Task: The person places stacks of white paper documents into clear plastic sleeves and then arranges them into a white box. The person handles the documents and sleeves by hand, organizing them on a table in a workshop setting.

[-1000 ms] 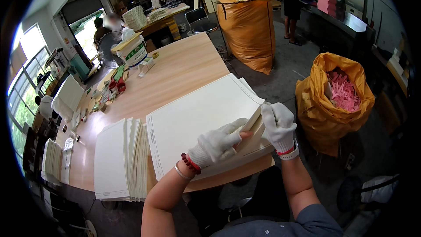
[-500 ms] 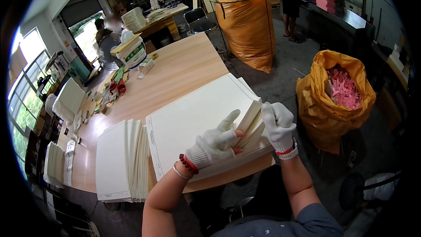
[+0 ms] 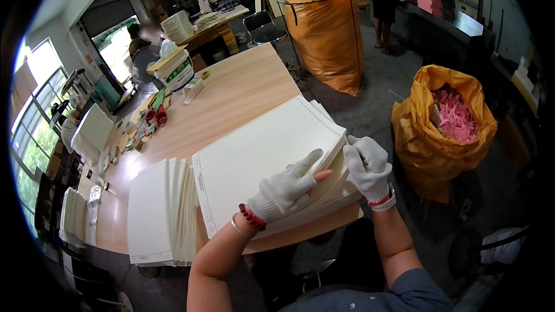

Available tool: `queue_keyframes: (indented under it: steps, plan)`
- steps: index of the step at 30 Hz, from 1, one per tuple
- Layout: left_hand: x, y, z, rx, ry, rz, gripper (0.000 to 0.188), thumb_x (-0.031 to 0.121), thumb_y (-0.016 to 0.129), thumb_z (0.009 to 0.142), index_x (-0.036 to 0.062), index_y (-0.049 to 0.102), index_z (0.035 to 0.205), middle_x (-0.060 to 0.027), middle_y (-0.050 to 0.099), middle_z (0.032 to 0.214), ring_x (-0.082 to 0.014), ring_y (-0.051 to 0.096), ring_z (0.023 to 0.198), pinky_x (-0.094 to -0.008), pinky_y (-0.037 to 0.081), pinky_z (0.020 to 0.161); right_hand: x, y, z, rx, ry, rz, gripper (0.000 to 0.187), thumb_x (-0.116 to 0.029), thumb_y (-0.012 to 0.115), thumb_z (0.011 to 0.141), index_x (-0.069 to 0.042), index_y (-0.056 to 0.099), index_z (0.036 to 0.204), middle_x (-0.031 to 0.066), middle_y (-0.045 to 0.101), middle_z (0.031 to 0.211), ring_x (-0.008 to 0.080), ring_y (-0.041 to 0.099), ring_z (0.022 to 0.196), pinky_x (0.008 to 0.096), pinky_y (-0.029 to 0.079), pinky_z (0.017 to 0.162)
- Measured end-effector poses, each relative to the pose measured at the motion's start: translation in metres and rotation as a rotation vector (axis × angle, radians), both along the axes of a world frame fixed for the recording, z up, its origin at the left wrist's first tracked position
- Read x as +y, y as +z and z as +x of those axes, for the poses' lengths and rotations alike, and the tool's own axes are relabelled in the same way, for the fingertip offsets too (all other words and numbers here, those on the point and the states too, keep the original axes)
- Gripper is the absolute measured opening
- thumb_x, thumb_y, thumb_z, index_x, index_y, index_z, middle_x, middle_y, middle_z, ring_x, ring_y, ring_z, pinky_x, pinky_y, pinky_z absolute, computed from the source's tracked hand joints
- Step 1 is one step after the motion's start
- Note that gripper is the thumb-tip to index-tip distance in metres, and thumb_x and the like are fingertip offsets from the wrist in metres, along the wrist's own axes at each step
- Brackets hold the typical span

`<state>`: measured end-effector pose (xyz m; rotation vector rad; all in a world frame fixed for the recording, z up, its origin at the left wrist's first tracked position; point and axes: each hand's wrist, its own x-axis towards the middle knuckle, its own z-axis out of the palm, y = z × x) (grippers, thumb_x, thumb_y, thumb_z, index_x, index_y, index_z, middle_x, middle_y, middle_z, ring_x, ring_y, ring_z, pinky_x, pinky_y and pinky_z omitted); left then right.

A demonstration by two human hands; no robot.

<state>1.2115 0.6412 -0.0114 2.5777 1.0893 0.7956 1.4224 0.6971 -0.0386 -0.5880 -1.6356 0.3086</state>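
Note:
A thick stack of large white paper sheets lies across the near right part of the table, its right edge fanned and bent. My left hand, in a white knit glove with bare fingertips, lies over the stack near that edge, thumb and fingers stretched out. At the right corner my right hand, gloved too, is closed with curled fingers against the sheet edges; its fingertips are hidden. Beside the stack, to the left, sits another pile of white sheets with its layers slightly spread.
The wooden table also carries a white bucket, red tape rolls and scraps. An orange sack of pink shreds stands at right, a larger orange sack behind. One person stands at the back right.
The fanned edge of the stack has shifted and the top sheets lie flatter over it. My left fingers have drawn closer together; my right hand has turned slightly and moved a little down.

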Motion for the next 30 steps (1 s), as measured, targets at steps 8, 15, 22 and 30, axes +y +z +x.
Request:
queue_keyframes:
  steps: [8,15,22,30]
  plan:
    - [0.002,0.024,0.007,0.094,0.105,-0.201,0.033,0.02,0.075,0.075,0.0064,0.063,0.103,-0.0215,0.044,0.14,-0.0367,0.059,0.104,-0.0362,0.048,0.088,0.002,-0.007,0.003,-0.041,-0.032,0.065,0.01,0.001,0.059,0.085,-0.002,0.064,0.093,0.0065,0.05,0.066,0.0205,0.049,0.057,0.032,0.038,0.05]
    - [0.007,0.017,0.003,0.102,0.09,-0.166,0.038,0.025,0.079,0.073,0.0064,0.063,0.102,-0.0227,0.028,0.15,-0.0377,0.057,0.108,-0.0369,0.047,0.091,0.0,-0.007,0.002,-0.007,-0.047,0.014,0.003,-0.001,0.06,0.086,-0.001,0.063,0.087,0.0072,0.05,0.066,0.0215,0.05,0.058,0.0324,0.039,0.051]
    - [0.003,0.006,0.0,0.086,0.052,-0.045,0.043,0.007,0.059,0.08,0.0103,0.06,0.123,-0.0233,0.042,0.142,-0.0357,0.06,0.106,-0.0345,0.048,0.09,-0.009,0.003,-0.003,0.083,0.01,-0.2,0.02,-0.007,0.064,0.087,-0.001,0.056,0.069,0.0072,0.049,0.062,0.02,0.05,0.056,0.033,0.039,0.05]
    - [0.005,0.015,0.005,0.074,0.064,-0.231,0.042,0.011,0.069,0.079,0.0129,0.063,0.12,-0.0218,0.038,0.145,-0.0327,0.06,0.111,-0.0338,0.048,0.09,-0.005,-0.01,-0.002,0.091,-0.024,-0.165,0.006,-0.003,0.062,0.086,-0.001,0.063,0.081,0.0066,0.05,0.063,0.0194,0.05,0.055,0.0316,0.037,0.047]
